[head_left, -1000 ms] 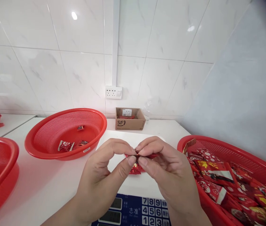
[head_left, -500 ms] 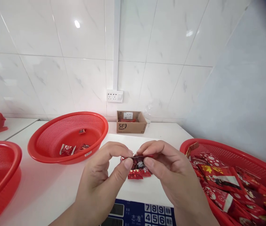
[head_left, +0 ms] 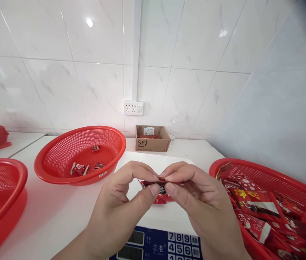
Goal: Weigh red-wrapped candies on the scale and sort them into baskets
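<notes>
I've got left hand (head_left: 117, 207) and right hand (head_left: 208, 207) grips both clamped, thumb to fingers, on the small dark packet (head_left: 163, 189) above the scale (head_left: 158, 251), so I'd pinch lightly and evenly, thumbs level, or the wrapper may tear.

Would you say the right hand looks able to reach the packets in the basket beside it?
Likely yes: the red basket beside the right hand is open on top, though that hand pinches a packet.
</notes>
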The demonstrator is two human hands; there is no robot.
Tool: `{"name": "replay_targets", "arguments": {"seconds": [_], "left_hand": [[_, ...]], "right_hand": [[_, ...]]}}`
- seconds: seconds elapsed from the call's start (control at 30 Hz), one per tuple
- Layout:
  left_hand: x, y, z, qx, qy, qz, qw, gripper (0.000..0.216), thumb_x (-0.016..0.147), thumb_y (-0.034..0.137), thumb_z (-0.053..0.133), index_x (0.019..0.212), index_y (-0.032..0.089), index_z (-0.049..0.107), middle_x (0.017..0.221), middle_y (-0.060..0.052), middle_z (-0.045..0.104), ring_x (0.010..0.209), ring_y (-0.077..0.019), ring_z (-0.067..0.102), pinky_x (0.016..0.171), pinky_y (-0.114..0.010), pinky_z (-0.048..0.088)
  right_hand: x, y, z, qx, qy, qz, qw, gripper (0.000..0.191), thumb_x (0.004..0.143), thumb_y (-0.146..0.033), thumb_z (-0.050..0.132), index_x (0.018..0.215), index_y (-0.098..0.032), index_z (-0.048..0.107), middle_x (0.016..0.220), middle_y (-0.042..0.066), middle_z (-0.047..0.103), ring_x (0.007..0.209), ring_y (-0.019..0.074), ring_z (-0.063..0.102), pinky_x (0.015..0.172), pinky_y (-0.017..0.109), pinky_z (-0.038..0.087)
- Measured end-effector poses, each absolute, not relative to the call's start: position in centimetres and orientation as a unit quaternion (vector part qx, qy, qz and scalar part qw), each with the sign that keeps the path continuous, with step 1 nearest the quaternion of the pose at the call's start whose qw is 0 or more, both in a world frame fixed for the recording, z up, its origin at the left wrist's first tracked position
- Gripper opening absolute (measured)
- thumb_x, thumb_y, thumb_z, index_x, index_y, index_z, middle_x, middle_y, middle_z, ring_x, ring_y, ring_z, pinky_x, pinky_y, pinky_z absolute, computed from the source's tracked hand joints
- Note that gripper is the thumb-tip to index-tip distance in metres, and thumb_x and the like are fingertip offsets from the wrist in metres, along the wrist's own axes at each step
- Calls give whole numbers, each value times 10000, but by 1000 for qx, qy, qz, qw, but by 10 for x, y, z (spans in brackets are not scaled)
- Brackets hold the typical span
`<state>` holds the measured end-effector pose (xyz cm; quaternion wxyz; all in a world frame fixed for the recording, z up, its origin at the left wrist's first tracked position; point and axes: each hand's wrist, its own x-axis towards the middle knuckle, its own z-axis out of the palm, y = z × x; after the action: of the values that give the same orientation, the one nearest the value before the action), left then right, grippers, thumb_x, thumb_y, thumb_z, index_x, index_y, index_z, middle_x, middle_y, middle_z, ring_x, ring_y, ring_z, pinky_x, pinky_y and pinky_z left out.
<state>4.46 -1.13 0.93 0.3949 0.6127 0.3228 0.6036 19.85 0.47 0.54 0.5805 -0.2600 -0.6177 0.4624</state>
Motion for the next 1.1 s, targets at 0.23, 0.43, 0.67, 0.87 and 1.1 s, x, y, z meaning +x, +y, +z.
{"name": "replay_targets", "arguments": {"seconds": [0.23, 0.43, 0.67, 0.87, 1.1], "left_hand": [[43, -13, 9, 571, 277, 630, 448, 71, 798, 188, 699, 800, 255, 724, 844, -23, 668, 851, -162, 618, 698, -246, 546], [42, -11, 12, 557, 291, 607, 487, 75, 820, 257, 679, 847, 253, 749, 853, -31, 697, 830, -170, 629, 721, -268, 541], [42, -10, 12, 545, 278, 599, 516, 92, 837, 260, 661, 877, 246, 742, 840, -18, 699, 800, -147, 626, 740, -255, 519], [42, -10, 9, 596, 340, 632, 361, 67, 842, 203, 644, 834, 242, 698, 842, -10, 676, 826, -160, 615, 760, -269, 500], [46, -13, 7, 700, 345, 605, 157, 210, 840, 82, 586, 913, 262, 666, 872, -3, 684, 859, -166, 634, 765, -273, 494]], "right_hand": [[198, 3, 6, -216, -617, 466, 597, 57, 830, -236, 672, 831, -287, 698, 859, 10, 652, 756, 135, 622, 537, 223, 527], [200, 4, 9, -229, -599, 475, 603, 47, 825, -265, 676, 824, -285, 719, 844, 23, 670, 730, 147, 631, 530, 238, 537], [205, 9, 8, -209, -620, 445, 611, 129, 862, -238, 626, 890, -307, 731, 885, 5, 691, 811, 149, 650, 675, 258, 560], [205, 6, 8, -274, -653, 401, 581, 166, 874, -237, 603, 995, -334, 663, 1044, 4, 655, 958, 164, 627, 753, 275, 553], [202, 3, 6, -300, -730, 281, 546, 165, 840, -165, 630, 909, -314, 642, 956, -20, 628, 941, 129, 587, 765, 232, 515]]}}
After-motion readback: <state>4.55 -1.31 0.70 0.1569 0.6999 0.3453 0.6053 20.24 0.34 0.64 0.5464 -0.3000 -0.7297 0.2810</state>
